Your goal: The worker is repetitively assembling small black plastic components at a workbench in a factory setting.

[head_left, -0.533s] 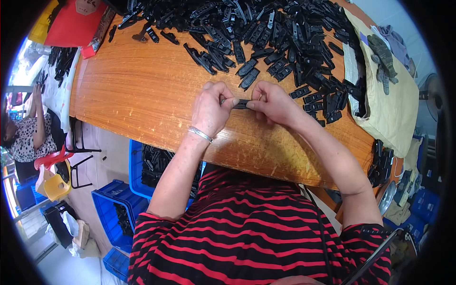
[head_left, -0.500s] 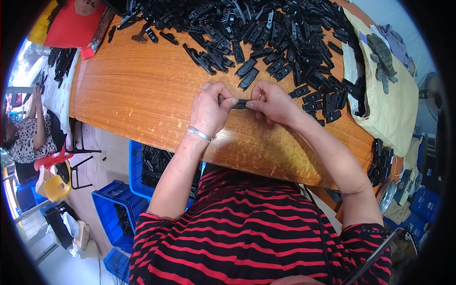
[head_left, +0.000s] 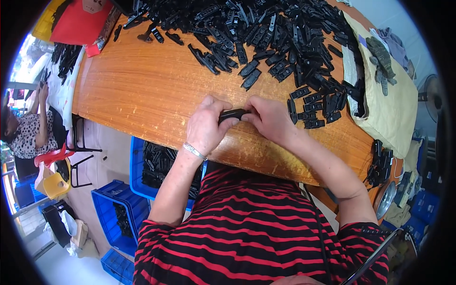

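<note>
Between my two hands, just above the near part of the wooden table [head_left: 142,90], is a small, long black plastic part [head_left: 232,115]. My left hand [head_left: 207,122] pinches its left end between thumb and fingers; a silver bracelet [head_left: 194,151] circles that wrist. My right hand [head_left: 270,118] grips the right end with thumb and forefinger. Fingers cover both ends of the part. Beyond the hands lies a big heap of similar black plastic parts [head_left: 266,35]. A smaller group of them [head_left: 313,107] rests to the right of my right hand.
A cream sack [head_left: 387,114] with grey gloves [head_left: 380,61] on it stands at the right. A red bag [head_left: 83,23] sits far left. Blue crates [head_left: 121,204] with black parts stand on the floor below the table's left edge. Another person [head_left: 33,130] sits at far left.
The part in my hands has turned to show a smooth, rounded side. Both hands have come slightly nearer to me. One more part now lies at the left of the small group.
</note>
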{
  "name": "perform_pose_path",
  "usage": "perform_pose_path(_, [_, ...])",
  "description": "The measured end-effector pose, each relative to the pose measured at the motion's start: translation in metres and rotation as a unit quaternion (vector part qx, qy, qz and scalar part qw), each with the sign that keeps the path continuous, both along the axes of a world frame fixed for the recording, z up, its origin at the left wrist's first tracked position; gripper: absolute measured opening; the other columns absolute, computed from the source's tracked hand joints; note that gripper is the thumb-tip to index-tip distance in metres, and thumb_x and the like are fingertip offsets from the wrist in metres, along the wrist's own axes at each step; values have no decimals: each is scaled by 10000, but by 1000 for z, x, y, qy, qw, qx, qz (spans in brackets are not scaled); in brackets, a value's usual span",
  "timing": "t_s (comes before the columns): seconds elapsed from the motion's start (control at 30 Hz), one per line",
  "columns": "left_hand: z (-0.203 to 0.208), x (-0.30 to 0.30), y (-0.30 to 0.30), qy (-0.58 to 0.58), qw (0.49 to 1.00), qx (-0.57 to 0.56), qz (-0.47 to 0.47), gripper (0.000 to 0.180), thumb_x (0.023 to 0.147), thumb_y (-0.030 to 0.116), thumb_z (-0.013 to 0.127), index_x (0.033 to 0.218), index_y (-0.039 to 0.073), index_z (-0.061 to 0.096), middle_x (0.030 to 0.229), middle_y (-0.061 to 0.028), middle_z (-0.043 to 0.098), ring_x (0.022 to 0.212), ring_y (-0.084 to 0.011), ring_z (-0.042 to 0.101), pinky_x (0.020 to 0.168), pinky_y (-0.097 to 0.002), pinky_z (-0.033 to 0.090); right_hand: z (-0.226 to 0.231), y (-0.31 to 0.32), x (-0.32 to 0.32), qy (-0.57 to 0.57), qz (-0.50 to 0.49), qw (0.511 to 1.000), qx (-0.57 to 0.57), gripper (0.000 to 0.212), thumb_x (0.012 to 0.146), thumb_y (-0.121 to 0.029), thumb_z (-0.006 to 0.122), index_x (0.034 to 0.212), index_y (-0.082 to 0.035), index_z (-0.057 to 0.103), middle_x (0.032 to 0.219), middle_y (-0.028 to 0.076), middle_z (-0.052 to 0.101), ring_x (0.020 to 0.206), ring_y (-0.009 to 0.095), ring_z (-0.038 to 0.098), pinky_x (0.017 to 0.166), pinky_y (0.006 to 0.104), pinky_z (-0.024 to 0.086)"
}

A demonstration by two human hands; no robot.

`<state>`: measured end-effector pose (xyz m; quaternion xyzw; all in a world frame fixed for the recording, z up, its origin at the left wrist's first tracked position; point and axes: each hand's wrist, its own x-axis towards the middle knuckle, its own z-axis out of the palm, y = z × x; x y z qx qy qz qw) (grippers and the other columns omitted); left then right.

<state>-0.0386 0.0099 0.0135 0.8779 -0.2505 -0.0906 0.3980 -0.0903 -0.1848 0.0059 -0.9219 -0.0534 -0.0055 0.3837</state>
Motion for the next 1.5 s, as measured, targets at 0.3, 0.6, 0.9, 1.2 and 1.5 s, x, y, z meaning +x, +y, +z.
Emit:
perform_pose_path(0.3, [4, -7, 4, -99, 994, 16, -40, 222, 706, 110, 760, 893, 48, 658, 858, -107, 584, 840, -323, 595, 697, -398, 491, 13, 8, -9, -101, 0, 995, -6, 270, 784, -90, 712, 1021, -77, 584, 895, 106, 612, 782, 312, 645, 628, 363, 507])
perform_pose_path(0.6, [13, -19, 24, -105, 993, -13, -47, 226, 729, 122, 754, 923, 50, 663, 833, -120, 596, 762, -300, 603, 659, -367, 490, 10, 11, -11, -67, 84, 994, 12, 335, 790, -142, 725, 1079, -83, 567, 930, 110, 606, 759, 283, 642, 643, 311, 511])
perform_pose_path(0.9, [66, 16, 115, -43, 984, 155, -77, 398, 719, 207, 787, 1061, 44, 665, 974, -133, 670, 952, -327, 619, 844, -382, 490, 19, -31, 38, -187, 31, 966, -175, 302, 759, -80, 729, 1035, -50, 610, 1111, 107, 560, 940, 271, 599, 774, 353, 512])
perform_pose_path(1.2, [-3, 94, 9, -337, 941, 40, -10, 228, 757, 88, 698, 984, 110, 683, 997, -74, 608, 957, -273, 570, 785, -382, 494, 4, -31, 54, -147, 56, 950, -270, 321, 733, -76, 724, 1030, -54, 602, 995, 99, 549, 952, 299, 553, 798, 396, 469])
perform_pose_path(1.5, [-12, 109, 1, -375, 915, 131, -77, 224, 706, 100, 708, 920, 123, 645, 1004, -48, 607, 1025, -235, 545, 833, -366, 441, 3, -23, 49, -126, 81, 956, -253, 267, 766, -144, 720, 991, -55, 606, 954, 112, 562, 951, 315, 559, 815, 407, 452])
